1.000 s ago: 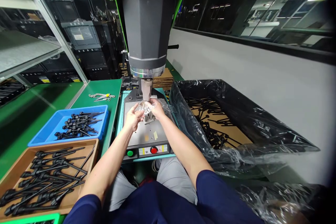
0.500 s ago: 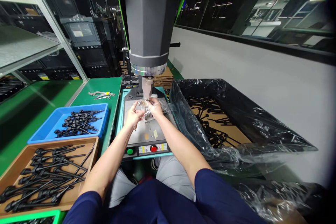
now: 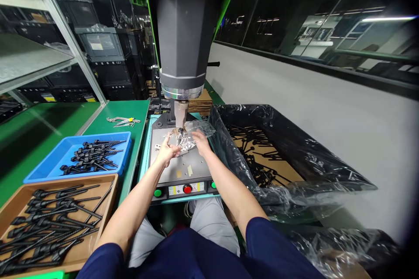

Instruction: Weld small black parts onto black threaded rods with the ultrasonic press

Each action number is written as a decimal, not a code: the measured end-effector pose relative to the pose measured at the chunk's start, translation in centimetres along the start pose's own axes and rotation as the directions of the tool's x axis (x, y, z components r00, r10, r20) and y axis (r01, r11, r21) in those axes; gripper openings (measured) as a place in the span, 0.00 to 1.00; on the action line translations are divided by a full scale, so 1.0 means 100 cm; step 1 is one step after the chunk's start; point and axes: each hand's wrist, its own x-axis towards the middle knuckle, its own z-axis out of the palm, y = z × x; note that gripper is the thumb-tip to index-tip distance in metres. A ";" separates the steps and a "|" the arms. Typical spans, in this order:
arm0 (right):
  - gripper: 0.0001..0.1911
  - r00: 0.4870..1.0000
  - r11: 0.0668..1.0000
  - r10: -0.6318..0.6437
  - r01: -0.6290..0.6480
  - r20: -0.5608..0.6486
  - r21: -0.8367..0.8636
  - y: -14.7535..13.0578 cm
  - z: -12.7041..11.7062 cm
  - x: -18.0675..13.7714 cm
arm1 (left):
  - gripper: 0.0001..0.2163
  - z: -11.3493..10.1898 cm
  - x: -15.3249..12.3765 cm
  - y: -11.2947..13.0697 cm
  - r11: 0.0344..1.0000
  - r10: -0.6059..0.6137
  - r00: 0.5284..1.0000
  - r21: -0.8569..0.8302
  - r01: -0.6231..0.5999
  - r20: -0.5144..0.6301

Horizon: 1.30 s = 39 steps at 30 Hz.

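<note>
Crumpled clear plastic film lies over the middle of the metal work plate, around a small black part below the machine's tool tip. My left hand is at the film's left side, thumb raised and apart from the bent fingers, which reach its edge. On the other side, my right hand has its fingers stretched out over the film's right part. Whether those fingertips press on the film I cannot tell. The fixture under the film is partly hidden.
The grey press head hangs above my hands. Left are a blue tray and a brown tray of black screw-like parts, plus pliers. A plastic-lined box holds black parts at right. Buttons line the plate's front.
My right hand has moved off the middle to the right, and its fingers have opened. The black part now shows under the tool tip. My left hand stays at the film's left side.
</note>
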 end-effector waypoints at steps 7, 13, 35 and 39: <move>0.10 0.998 0.989 0.057 -0.051 0.038 -0.136 0.016 -0.005 -0.038 | 0.50 -0.004 -0.004 -0.002 0.999 -0.023 1.000 0.030 0.023 -0.006; 0.09 0.998 0.958 -0.006 0.023 0.061 -0.285 0.011 -0.036 -0.090 | 0.48 -0.010 -0.022 0.002 0.989 -0.038 0.999 0.141 0.040 -0.023; 0.34 0.994 0.758 -0.057 -0.021 -0.097 -0.652 0.094 -0.127 -0.212 | 0.31 -0.125 -0.116 -0.151 0.692 0.267 0.906 0.720 0.057 -0.328; 0.35 0.994 0.756 -0.062 -0.011 -0.088 -0.655 0.098 -0.127 -0.215 | 0.31 -0.122 -0.120 -0.150 0.701 0.275 0.904 0.712 0.045 -0.327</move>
